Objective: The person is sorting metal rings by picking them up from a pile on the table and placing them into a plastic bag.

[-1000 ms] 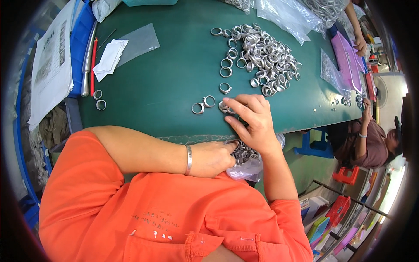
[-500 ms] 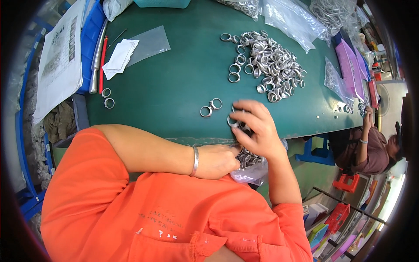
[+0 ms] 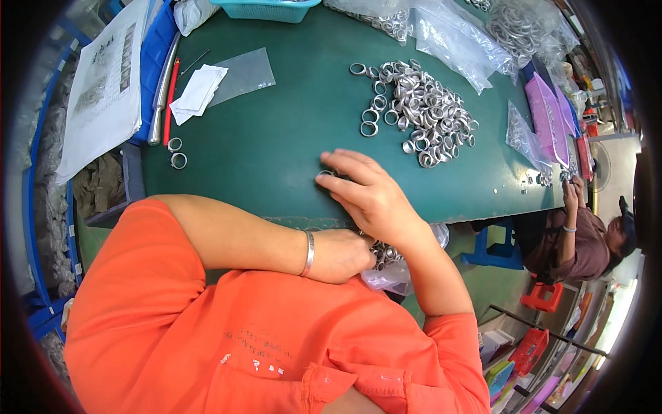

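Note:
My left hand [image 3: 341,257], with a metal bangle on its wrist, is closed at the mouth of a clear plastic bag [image 3: 389,276] by the table's near edge. Metal rings [image 3: 386,256] lie in that bag, and part of it is hidden by my hands. My right hand [image 3: 369,193] reaches over the green table just above it, fingers stretched out and curved down. A metal ring [image 3: 327,173] shows at its fingertips; anything else under the palm is hidden. Farther off lies a large pile of silver-coloured rings [image 3: 431,110], with several loose ones at its left side.
On the left lie two rings [image 3: 177,152], a tapered metal rod [image 3: 163,96], a red pencil [image 3: 170,103], white paper slips [image 3: 198,94] and a flat clear bag [image 3: 247,76]. A turquoise basket [image 3: 269,10] and bags of rings line the far side. Another person [image 3: 583,234] sits at right.
My right hand has moved left across the table and now covers the spot where two rings lay. My left hand stays at the bag. The whole view has shifted slightly.

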Demonstrator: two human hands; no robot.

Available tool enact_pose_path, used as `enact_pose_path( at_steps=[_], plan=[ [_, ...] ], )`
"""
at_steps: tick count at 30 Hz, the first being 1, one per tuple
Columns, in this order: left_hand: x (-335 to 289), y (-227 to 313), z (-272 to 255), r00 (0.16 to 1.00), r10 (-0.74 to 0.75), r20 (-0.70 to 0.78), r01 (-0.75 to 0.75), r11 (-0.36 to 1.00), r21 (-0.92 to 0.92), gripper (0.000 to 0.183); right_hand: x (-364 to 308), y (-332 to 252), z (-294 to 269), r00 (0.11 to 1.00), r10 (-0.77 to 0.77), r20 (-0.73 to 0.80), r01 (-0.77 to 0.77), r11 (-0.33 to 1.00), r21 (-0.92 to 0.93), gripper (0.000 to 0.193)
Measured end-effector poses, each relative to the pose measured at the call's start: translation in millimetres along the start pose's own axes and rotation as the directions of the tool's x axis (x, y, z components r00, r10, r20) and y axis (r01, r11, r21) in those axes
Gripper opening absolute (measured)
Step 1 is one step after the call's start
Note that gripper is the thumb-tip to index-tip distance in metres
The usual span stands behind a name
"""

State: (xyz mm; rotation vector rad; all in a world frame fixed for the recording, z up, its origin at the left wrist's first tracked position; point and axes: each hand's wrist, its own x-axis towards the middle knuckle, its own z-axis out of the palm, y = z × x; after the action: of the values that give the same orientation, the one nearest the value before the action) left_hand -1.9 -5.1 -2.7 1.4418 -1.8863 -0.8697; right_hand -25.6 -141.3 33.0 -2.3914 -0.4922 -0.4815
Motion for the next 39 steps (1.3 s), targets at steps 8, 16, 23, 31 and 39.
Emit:
enact_pose_path(
  at_steps=[8, 16, 23, 31, 39],
  plan=[
    [-2.7, 4.5, -6.4, 0.999, -0.040, 0.036, 0.039, 0.999, 0.018, 0.018, -72.7, -0.8, -49.5, 0.984, 0.153, 0.089, -0.156, 0.987, 0.028, 0.021],
    [-0.2, 4.2, -10.3, 0.989, -0.083, 0.124, 0.077, 0.996, 0.050, 0.022, 1.5, 17.6, -45.8, 0.989, 0.138, 0.047, -0.124, 0.966, -0.226, 0.033],
    [-1.9, 3.7, -5.8, 0.992, -0.054, 0.116, 0.053, 0.999, 0.007, 0.023, 56.6, 74.8, -4.8, 0.994, 0.106, -0.005, -0.083, 0.746, -0.661, 0.048],
    [-3.3, 3.7, -5.5, 0.997, -0.044, 0.064, 0.044, 0.999, 0.006, 0.020, -21.8, 21.2, -23.2, 0.981, 0.150, 0.119, -0.088, 0.903, -0.420, 0.045],
    [-4.3, -1.4, -3.9, 1.000, -0.002, -0.004, 0.003, 0.999, 0.039, 0.016, -87.9, 26.0, -54.0, 0.684, 0.482, -0.547, -0.401, 0.876, 0.268, 0.024]
  ],
)
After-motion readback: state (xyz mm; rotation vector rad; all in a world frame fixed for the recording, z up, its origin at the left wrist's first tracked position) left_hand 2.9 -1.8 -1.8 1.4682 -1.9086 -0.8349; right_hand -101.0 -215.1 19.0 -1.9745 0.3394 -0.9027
